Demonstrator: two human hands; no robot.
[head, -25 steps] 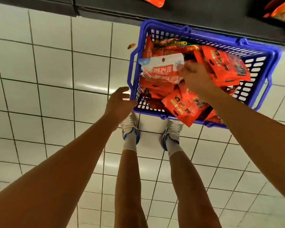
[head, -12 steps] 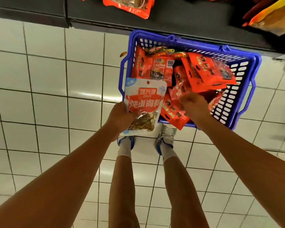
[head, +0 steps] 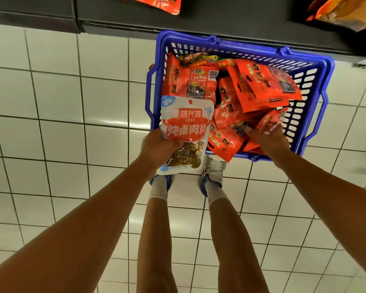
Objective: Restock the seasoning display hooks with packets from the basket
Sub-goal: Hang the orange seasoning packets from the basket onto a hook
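Left hand [head: 156, 148] grips the white packet [head: 185, 132] upright — hang-hole end toward basket [head: 311, 115]; right hand [head: 266, 136] reaches in, grasp unclear.

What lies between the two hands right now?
In the head view, red packets spilling over the blue basket rim lie between left hand and right hand.

We look straight down past our own legs at a white tiled floor [head: 68, 127]. Our left hand [head: 156, 148] grips a white packet [head: 185, 132] with a red label, held upright just left of the blue basket [head: 304, 115]. Our right hand [head: 268, 134] reaches into the near right part of the basket, its fingers among the red packets [head: 260, 85] heaped there. At the far edge runs a dark shelf base [head: 230, 20], with more packets hanging above it.
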